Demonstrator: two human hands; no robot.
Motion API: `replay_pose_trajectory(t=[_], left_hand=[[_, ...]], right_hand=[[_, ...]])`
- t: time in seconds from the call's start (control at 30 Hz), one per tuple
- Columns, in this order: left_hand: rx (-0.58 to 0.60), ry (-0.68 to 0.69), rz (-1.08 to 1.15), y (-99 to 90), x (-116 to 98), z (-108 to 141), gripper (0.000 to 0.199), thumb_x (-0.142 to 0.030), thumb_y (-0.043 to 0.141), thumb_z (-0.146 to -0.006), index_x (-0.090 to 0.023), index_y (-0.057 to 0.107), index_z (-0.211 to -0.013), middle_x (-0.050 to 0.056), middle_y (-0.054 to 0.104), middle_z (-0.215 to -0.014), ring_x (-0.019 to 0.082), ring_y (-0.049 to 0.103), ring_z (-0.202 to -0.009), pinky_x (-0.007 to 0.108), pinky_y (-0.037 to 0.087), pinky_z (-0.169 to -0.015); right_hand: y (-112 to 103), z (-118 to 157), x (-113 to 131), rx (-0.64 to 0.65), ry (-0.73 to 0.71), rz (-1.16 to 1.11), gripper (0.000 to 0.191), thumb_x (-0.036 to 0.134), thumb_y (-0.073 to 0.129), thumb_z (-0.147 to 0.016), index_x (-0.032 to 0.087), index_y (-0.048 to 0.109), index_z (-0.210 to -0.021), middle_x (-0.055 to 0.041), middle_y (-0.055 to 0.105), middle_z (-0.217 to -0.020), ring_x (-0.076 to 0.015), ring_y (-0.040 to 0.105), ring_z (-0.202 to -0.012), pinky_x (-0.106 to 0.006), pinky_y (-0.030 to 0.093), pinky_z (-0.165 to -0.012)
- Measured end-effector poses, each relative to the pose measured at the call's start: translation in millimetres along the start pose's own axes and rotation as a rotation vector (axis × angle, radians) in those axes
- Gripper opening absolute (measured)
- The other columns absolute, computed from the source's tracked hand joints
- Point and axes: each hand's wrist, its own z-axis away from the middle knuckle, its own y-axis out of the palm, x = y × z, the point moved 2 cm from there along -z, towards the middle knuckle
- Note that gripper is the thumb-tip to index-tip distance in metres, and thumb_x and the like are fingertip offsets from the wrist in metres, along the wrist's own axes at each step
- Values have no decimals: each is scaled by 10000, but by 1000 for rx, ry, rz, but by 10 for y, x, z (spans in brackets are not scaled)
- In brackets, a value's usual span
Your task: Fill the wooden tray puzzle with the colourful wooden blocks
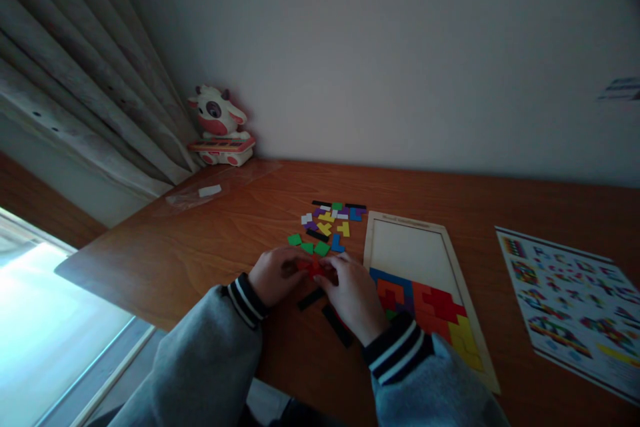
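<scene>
A red puzzle piece [313, 267] is pinched between the fingertips of both hands, just above the table or on it; I cannot tell which. My left hand [277, 273] grips its left side, and my right hand [354, 293] its right side. Black bar pieces [337, 325] lie below the hands, partly under the right one. Beyond the fingers are green pieces [322, 249] and a blue L-shaped piece [337, 243]. To the right lies a wooden puzzle tray [407, 217], its near part filled with blue, orange, red and yellow pieces, its far part bare.
Loose yellow, purple, white and black pieces [326, 217] cluster past the hands. A printed pattern sheet [570, 300] lies at the right. Clear plastic wrap [193, 197] and a cow toy with a keyboard [220, 127] are at the back left, by the curtain [85, 67].
</scene>
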Motion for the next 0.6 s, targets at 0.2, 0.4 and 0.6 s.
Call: replay_pose_trajectory(t=[0.2,0.4,0.6], left_hand=[[-150,-150,207,-71,104,-30,192,-289,676,-791,-180,707,-946,53,749,-897,186,717,-771,295,588,-708],[-178,-196,347,-74,152,-56,226,-320,705,-793,-163,703,-955,61,760,-873,192,724,-767,296,600,-698],[-268,-196,356,-45,251,-102,254,-357,695,-797,-168,705,-966,60,760,-905,202,723,-798,323,597,-729]], right_hand=[[9,8,11,-8,-20,6,183,275,687,-832,227,727,-1004,-58,682,-990,-215,654,-912,-310,484,-821],[-10,5,32,5,-39,5,106,272,679,-837,242,723,-929,-44,669,-980,-214,645,-917,-323,470,-820],[-28,33,73,6,-101,55,229,346,673,-847,250,690,-1055,-53,645,-1034,-239,617,-984,-371,448,-844]])
